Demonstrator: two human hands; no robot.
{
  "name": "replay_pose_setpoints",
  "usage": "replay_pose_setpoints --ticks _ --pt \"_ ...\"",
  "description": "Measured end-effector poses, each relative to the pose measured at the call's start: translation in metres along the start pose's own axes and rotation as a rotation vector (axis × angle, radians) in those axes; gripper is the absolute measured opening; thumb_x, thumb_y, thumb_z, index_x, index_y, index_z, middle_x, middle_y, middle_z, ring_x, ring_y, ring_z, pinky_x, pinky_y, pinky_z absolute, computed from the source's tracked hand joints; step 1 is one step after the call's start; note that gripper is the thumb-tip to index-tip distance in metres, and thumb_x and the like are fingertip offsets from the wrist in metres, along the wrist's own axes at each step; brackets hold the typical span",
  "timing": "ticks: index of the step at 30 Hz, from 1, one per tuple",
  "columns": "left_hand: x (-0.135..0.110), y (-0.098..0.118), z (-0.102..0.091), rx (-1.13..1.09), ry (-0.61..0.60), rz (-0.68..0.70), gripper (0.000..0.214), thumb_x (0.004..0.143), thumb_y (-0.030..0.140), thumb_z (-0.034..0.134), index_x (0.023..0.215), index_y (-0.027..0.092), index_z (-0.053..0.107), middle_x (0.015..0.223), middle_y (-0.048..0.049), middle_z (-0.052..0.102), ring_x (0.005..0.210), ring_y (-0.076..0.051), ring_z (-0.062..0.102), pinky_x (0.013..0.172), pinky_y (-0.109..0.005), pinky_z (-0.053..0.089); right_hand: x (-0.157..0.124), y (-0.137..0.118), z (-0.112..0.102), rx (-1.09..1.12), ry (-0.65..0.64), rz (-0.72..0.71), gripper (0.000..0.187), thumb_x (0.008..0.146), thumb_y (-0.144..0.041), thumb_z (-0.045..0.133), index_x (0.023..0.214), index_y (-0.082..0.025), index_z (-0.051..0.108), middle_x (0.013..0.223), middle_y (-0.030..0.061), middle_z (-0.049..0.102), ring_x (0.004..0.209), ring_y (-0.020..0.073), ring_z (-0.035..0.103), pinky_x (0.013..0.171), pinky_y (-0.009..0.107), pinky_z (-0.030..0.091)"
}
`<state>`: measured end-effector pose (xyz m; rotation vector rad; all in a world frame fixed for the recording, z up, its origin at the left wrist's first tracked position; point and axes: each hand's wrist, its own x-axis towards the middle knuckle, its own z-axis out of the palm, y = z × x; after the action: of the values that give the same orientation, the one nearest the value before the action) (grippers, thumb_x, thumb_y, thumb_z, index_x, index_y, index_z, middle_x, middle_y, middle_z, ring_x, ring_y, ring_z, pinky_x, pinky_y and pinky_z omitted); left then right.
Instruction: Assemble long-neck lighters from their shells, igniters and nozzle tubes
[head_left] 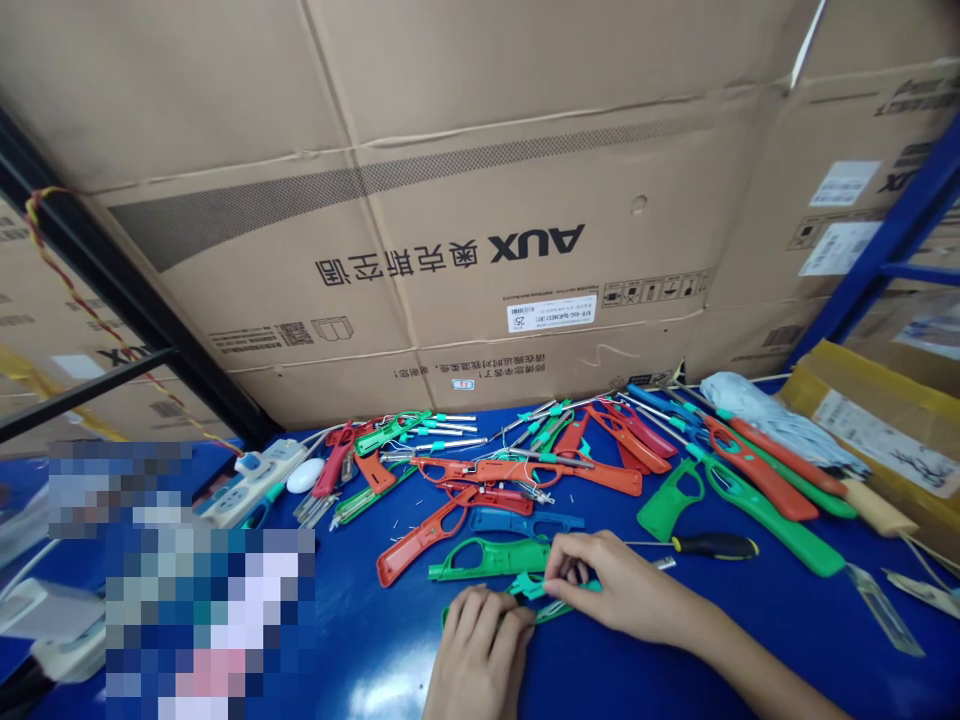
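Carton wall [465,180] stands beyond the fingers, AUX print upside down. Blue table [360,640] under both hands. Yellow-taped box [817,385] far right of the fingers, at the table's edge. Left hand [484,645]: fingers curled together over a green casing [549,610], holding it down near the table; casing ends show either side of them. Right hand [611,585]: fingers bent, thumb and index close together at the casing's right part; can't tell what, if anything, they pinch. Power strip [255,482] well left of the fingers. Orange lighter [495,470] farther out, among loose parts. Green shell [487,558] just past the fingertips, blue shell [525,522] behind that. Screwdriver [716,545] right of the right fingers, handle outward. Mint part [527,587] between the two hands' fingertips.
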<state>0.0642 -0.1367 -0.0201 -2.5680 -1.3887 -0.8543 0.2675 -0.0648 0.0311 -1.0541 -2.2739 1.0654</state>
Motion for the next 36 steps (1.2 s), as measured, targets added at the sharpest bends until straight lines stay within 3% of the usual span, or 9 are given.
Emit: replay_pose_setpoints --ticks 5,12,16,21,25,36 --pt "0.000 -0.001 -0.003 0.013 -0.028 0.008 0.021 0.093 0.014 0.046 0.107 0.022 0.060 0.091 -0.0036 0.066 0.083 -0.020 0.060 0.076 -0.034 0.050 -0.006 -0.003 0.006 0.032 0.019 -0.006 0.011 0.089 -0.028 0.052 0.084 -0.020 0.058 0.079 -0.0001 0.064 0.071 0.0138 0.059 0.065 0.022 0.044" --pt "-0.002 -0.001 -0.004 0.092 -0.013 0.059 0.029 0.093 0.012 0.041 0.112 0.022 0.061 0.087 -0.0039 0.066 0.078 -0.018 0.060 0.067 -0.028 0.052 -0.014 -0.003 0.014 -0.118 0.066 -0.040 0.010 0.092 -0.023 0.049 0.086 -0.021 0.056 0.082 -0.0012 0.064 0.076 0.0144 0.059 0.086 0.031 0.040" --pt "-0.003 -0.001 -0.003 0.116 -0.016 0.084 0.029 0.094 0.014 0.039 0.109 0.021 0.063 0.087 -0.0051 0.065 0.076 -0.017 0.061 0.066 -0.027 0.053 -0.019 -0.003 0.020 -0.205 0.095 -0.065 0.011 0.091 -0.020 0.050 0.085 -0.022 0.058 0.082 0.0004 0.064 0.079 0.0174 0.058 0.079 0.031 0.042" --pt "-0.004 0.001 -0.004 0.079 -0.003 0.068 0.030 0.096 0.012 0.034 0.106 0.018 0.062 0.089 -0.0063 0.064 0.084 -0.017 0.062 0.070 -0.024 0.054 -0.021 0.000 0.025 -0.120 0.125 -0.083 0.011 0.090 -0.018 0.052 0.084 -0.021 0.061 0.082 0.0012 0.063 0.081 0.0165 0.058 0.071 0.026 0.044" --pt "-0.004 0.004 -0.007 0.049 -0.020 0.008 0.026 0.096 0.013 0.035 0.096 0.018 0.061 0.088 -0.0059 0.062 0.084 -0.017 0.062 0.068 -0.023 0.054 -0.022 0.000 0.022 -0.163 0.108 -0.122 0.013 0.090 -0.016 0.051 0.084 -0.021 0.061 0.082 0.0017 0.063 0.082 0.0168 0.056 0.075 0.028 0.044" --pt "-0.007 0.000 -0.015 -0.002 -0.025 -0.059 0.030 0.098 0.020 0.032 0.099 0.021 0.062 0.095 -0.0082 0.060 0.087 -0.017 0.062 0.070 -0.024 0.056 -0.023 -0.004 0.006 -0.265 0.040 -0.134 0.013 0.093 -0.023 0.051 0.088 -0.022 0.063 0.088 0.0003 0.063 0.086 0.0165 0.055 0.089 0.033 0.038"
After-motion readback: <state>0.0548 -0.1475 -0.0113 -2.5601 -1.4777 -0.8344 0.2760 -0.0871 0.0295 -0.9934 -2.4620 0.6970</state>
